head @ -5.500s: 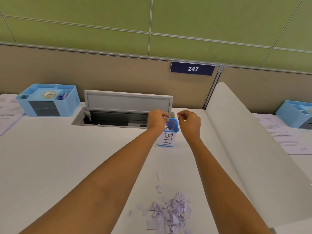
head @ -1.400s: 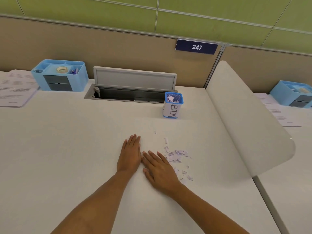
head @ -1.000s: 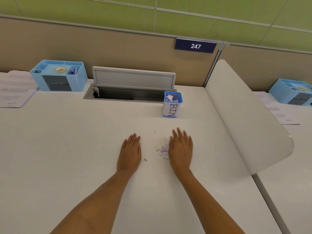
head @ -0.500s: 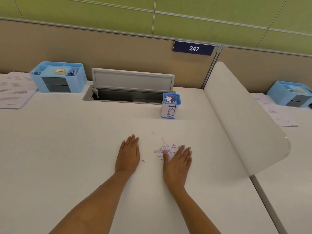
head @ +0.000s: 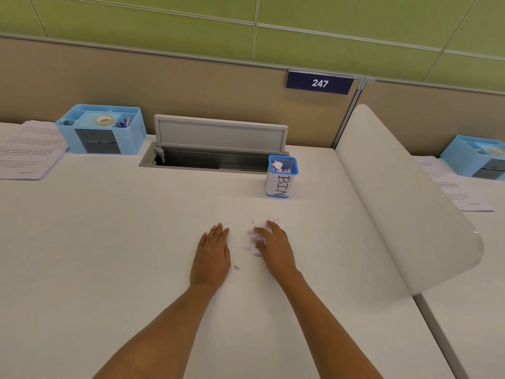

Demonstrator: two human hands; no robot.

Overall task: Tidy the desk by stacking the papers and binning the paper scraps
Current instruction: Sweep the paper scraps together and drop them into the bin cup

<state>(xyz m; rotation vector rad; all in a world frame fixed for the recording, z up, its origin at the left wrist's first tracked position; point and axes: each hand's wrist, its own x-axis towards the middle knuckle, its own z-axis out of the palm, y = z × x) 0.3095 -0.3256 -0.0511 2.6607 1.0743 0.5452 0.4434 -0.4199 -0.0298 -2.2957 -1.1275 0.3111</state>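
Head view: the left hand (head: pixel 211 255) lies flat on the desk (head: pixel 109 242), palm down, fingers straight and together, holding nothing. The right hand (head: pixel 276 248) rests just right of it, fingers curled over a small pile of scraps (head: pixel 254 240) and grasping them against the desk surface. One stray scrap (head: pixel 236 267) lies between the two hands. The bin (head: pixel 281 181) stands upright beyond the right hand, near the open cable tray (head: pixel 216 161), with scraps showing inside its rim. The papers (head: pixel 26 154) lie at the far left edge, just beside a blue organizer (head: pixel 102 132). A white divider (head: pixel 396 201) borders the desk on the right.
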